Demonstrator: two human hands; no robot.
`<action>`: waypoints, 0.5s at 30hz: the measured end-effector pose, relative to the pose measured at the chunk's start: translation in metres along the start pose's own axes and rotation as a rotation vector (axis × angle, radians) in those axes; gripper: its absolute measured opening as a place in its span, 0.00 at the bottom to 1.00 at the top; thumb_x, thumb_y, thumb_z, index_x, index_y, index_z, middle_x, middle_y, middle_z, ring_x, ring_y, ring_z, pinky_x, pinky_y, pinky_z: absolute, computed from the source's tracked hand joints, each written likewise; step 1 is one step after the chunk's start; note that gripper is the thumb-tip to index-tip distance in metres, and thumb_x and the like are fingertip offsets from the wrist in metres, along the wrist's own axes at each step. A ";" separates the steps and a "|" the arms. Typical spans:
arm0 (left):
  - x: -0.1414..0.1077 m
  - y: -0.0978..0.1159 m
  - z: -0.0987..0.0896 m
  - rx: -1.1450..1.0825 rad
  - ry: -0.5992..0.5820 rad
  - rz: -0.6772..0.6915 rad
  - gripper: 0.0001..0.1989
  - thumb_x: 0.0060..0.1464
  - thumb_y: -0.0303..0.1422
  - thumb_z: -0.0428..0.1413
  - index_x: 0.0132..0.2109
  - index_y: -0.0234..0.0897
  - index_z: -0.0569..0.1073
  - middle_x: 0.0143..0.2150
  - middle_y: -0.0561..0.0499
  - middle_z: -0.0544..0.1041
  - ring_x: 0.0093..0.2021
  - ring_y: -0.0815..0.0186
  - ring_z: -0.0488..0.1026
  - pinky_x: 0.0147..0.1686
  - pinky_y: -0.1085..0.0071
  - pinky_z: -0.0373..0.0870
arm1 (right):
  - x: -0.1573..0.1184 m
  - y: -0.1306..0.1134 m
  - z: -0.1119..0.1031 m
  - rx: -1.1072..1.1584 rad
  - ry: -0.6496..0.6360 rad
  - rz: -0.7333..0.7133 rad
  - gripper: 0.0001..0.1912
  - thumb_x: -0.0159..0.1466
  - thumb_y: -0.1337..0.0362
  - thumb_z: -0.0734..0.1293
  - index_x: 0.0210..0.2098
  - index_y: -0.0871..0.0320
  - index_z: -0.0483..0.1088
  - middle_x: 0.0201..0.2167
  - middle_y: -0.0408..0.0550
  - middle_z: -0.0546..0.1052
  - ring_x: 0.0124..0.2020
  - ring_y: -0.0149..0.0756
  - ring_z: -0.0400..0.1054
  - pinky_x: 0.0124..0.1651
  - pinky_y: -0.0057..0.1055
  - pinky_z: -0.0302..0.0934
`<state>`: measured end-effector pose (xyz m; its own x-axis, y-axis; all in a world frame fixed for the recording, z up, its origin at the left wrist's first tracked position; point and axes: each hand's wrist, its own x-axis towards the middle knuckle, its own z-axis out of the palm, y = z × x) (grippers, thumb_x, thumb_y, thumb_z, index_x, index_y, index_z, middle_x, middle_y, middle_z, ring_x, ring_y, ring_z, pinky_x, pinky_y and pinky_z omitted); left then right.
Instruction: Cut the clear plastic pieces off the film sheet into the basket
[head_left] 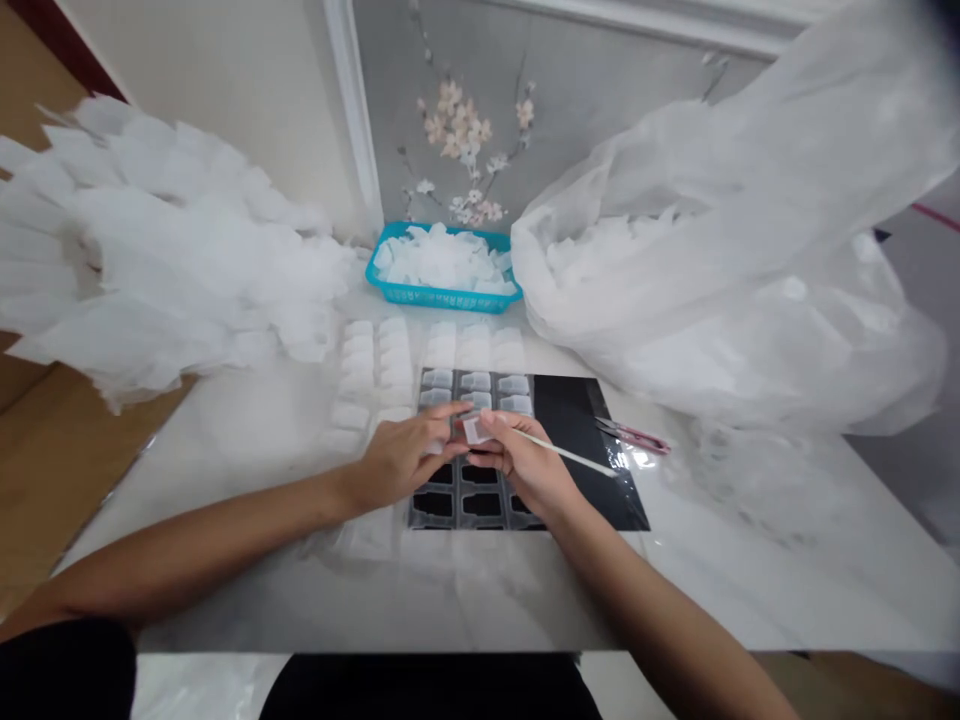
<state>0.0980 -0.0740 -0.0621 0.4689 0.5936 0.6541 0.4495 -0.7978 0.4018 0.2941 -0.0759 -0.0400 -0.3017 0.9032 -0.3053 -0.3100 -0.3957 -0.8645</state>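
Over a black sheet with clear moulded pockets (480,505), my two hands meet. My right hand (529,465) pinches a small white rectangular piece (477,430) between thumb and fingers. A thin pale stick (574,456) also lies in that hand, its far end pointing right. My left hand (401,455) is closed, its fingertips at the left side of the white piece; a whitish bit shows under them, too small to make out. White translucent pieces (475,382) fill the upper pockets, while lower pockets show black.
Small scissors (634,436) with reddish handles lie right of the sheet. Behind stands a blue basket (442,296) of white pieces. A large translucent bag (720,300) bulges at right; a white heap (187,260) is at left. Rows of white pieces (375,355) lie on the table (510,600).
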 end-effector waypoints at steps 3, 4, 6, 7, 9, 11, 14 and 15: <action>0.001 -0.004 0.002 -0.255 0.083 -0.063 0.10 0.62 0.29 0.55 0.43 0.39 0.59 0.62 0.36 0.69 0.51 0.61 0.77 0.41 0.68 0.79 | -0.004 -0.005 -0.004 -0.038 -0.030 0.087 0.16 0.54 0.54 0.76 0.27 0.61 0.76 0.27 0.47 0.79 0.30 0.33 0.76 0.32 0.24 0.72; 0.000 -0.004 0.003 -0.329 0.099 -0.061 0.10 0.63 0.31 0.55 0.44 0.40 0.58 0.64 0.35 0.65 0.57 0.58 0.74 0.46 0.61 0.79 | -0.005 -0.005 -0.003 -0.068 -0.053 0.118 0.16 0.54 0.54 0.77 0.27 0.62 0.76 0.27 0.47 0.79 0.29 0.32 0.76 0.33 0.24 0.72; -0.002 -0.001 0.006 -0.417 0.111 -0.039 0.12 0.64 0.35 0.54 0.45 0.41 0.56 0.68 0.34 0.59 0.66 0.52 0.63 0.54 0.49 0.74 | -0.007 -0.003 0.001 -0.107 -0.094 0.157 0.15 0.53 0.55 0.77 0.28 0.62 0.78 0.26 0.47 0.79 0.28 0.31 0.76 0.35 0.25 0.72; -0.003 0.000 0.008 -0.432 0.108 -0.024 0.13 0.63 0.38 0.54 0.45 0.42 0.56 0.70 0.35 0.56 0.68 0.50 0.58 0.56 0.45 0.71 | -0.008 -0.002 0.003 -0.104 -0.108 0.164 0.15 0.52 0.54 0.77 0.29 0.62 0.78 0.25 0.46 0.79 0.28 0.31 0.75 0.35 0.26 0.73; -0.007 0.003 0.011 -0.428 0.083 0.008 0.17 0.61 0.44 0.55 0.45 0.43 0.55 0.72 0.37 0.51 0.69 0.49 0.55 0.57 0.42 0.69 | -0.009 0.002 0.007 -0.058 -0.118 0.156 0.16 0.52 0.54 0.77 0.31 0.61 0.79 0.25 0.45 0.78 0.28 0.31 0.74 0.35 0.27 0.72; -0.009 0.006 0.012 -0.392 0.031 0.015 0.20 0.58 0.45 0.57 0.45 0.44 0.55 0.72 0.37 0.48 0.69 0.49 0.57 0.58 0.44 0.70 | -0.010 0.003 0.010 -0.004 -0.095 0.135 0.15 0.52 0.55 0.78 0.31 0.61 0.79 0.26 0.45 0.78 0.27 0.30 0.73 0.33 0.25 0.70; -0.009 0.009 0.010 -0.319 -0.020 -0.004 0.18 0.59 0.40 0.59 0.46 0.44 0.55 0.72 0.34 0.49 0.68 0.49 0.58 0.56 0.47 0.73 | -0.013 0.002 0.013 0.042 -0.020 0.094 0.13 0.51 0.57 0.78 0.29 0.59 0.78 0.25 0.43 0.77 0.25 0.28 0.70 0.31 0.24 0.67; -0.009 0.010 0.008 -0.295 -0.023 -0.008 0.17 0.60 0.37 0.58 0.46 0.43 0.56 0.72 0.34 0.49 0.68 0.49 0.58 0.55 0.48 0.74 | -0.014 0.001 0.014 0.053 -0.008 0.081 0.13 0.51 0.57 0.78 0.28 0.59 0.77 0.25 0.42 0.76 0.25 0.28 0.69 0.30 0.25 0.66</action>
<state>0.1044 -0.0860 -0.0693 0.4850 0.5992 0.6369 0.2142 -0.7876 0.5778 0.2858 -0.0909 -0.0309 -0.3353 0.8665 -0.3697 -0.3318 -0.4759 -0.8145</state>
